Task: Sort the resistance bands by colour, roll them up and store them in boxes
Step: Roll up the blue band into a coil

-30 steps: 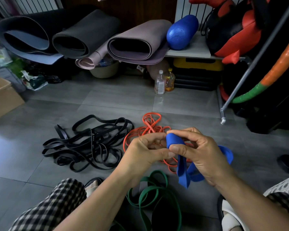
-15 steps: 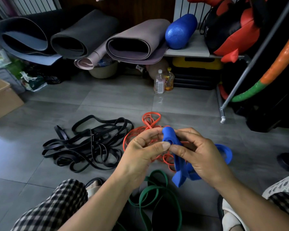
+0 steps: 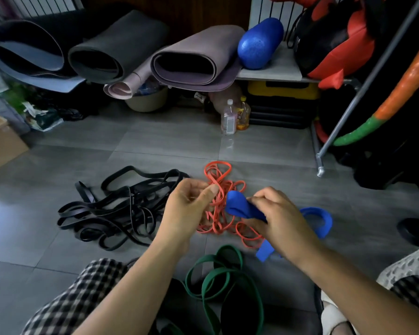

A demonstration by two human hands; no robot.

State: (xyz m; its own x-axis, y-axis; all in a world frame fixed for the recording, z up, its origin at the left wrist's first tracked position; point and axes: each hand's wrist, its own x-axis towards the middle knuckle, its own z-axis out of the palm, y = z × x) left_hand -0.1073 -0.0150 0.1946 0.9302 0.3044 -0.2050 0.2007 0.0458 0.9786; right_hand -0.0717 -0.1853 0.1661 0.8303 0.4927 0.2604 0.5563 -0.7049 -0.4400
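Observation:
My right hand [image 3: 279, 217] grips a wide blue resistance band [image 3: 237, 205] by its folded end, above the floor. The band's free loop [image 3: 321, 220] trails to the right and a tail hangs below the hand. My left hand [image 3: 190, 209] hovers just left of the blue band, fingers loosely curled, holding nothing. Under both hands lies a tangle of thin orange bands [image 3: 218, 181]. A pile of black bands [image 3: 121, 209] lies on the floor to the left. Green bands [image 3: 218, 274] lie near my knees.
A cardboard box [image 3: 0, 141] stands at the far left. Rolled mats [image 3: 189, 61] and a blue foam roller [image 3: 260, 43] fill the back. Two bottles [image 3: 235, 117] stand on the floor. A metal rack leg [image 3: 321, 163] rises at the right.
My left hand has let go of the blue band and drawn away to the left. My right hand keeps the folded end and has dropped slightly to the right.

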